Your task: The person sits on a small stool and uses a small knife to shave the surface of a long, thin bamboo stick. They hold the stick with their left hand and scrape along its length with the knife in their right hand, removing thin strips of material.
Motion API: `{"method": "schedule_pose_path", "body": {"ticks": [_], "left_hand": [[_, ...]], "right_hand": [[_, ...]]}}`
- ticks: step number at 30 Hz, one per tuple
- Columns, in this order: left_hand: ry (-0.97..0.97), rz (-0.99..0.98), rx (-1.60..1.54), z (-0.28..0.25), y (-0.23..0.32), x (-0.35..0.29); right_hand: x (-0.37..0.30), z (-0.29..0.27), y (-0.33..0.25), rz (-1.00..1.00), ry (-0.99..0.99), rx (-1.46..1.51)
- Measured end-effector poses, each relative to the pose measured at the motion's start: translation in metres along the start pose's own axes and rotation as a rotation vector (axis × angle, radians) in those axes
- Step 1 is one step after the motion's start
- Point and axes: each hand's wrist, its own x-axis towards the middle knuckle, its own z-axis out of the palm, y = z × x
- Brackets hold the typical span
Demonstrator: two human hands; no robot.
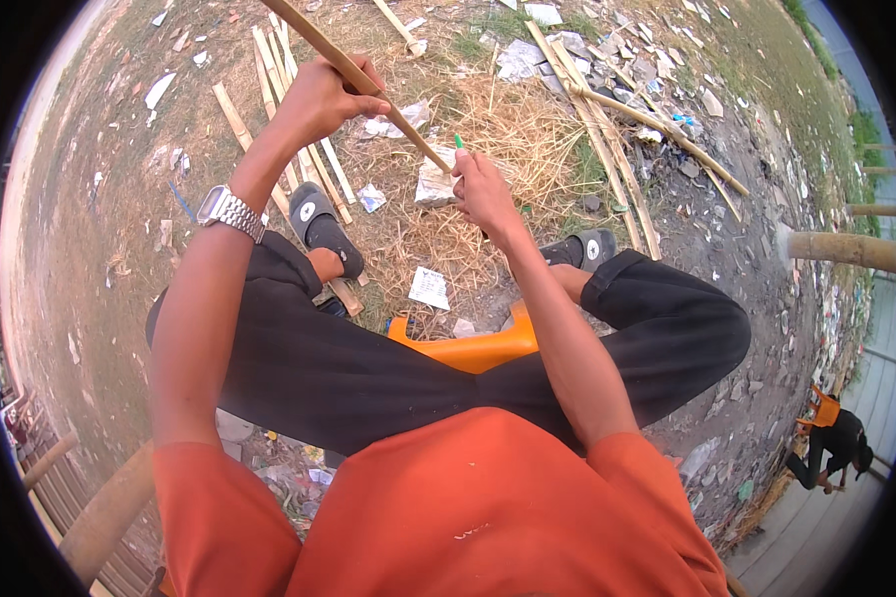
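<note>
A long brown bamboo strip (408, 129) slants from the upper left down toward the middle. My left hand (324, 99) is closed round it, a watch on that wrist. At the strip's lower end is my right hand (485, 194), its fingers curled. A thing with a green end (459, 142) sticks up beside the right thumb; the fingers hide the rest, so its kind is unclear. Whether those fingers also grip the strip, I cannot tell. Beneath both hands lies a heap of pale straw-like shavings (528, 139).
Several split bamboo strips (234, 114) lie on the left, with more strips (592, 129) and a bamboo pole (667, 134) on the right. An orange plastic seat (468, 350) shows between my legs. Paper scraps (429, 288) and rubble litter the ground. Another person (834, 443) is far right.
</note>
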Motion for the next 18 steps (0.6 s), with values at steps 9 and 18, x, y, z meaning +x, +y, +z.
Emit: {"method": "schedule_pose_path", "body": {"ticks": [9,18], "left_hand": [[0.003,0.143,-0.127,0.011,-0.009,-0.007],[0.023,0.185,-0.109,0.016,-0.005,-0.017]], "right_hand": [[-0.044,0.05,-0.047,-0.088,0.12,-0.325],[-0.037,0.06,-0.028,-0.023,0.202,-0.402]]}}
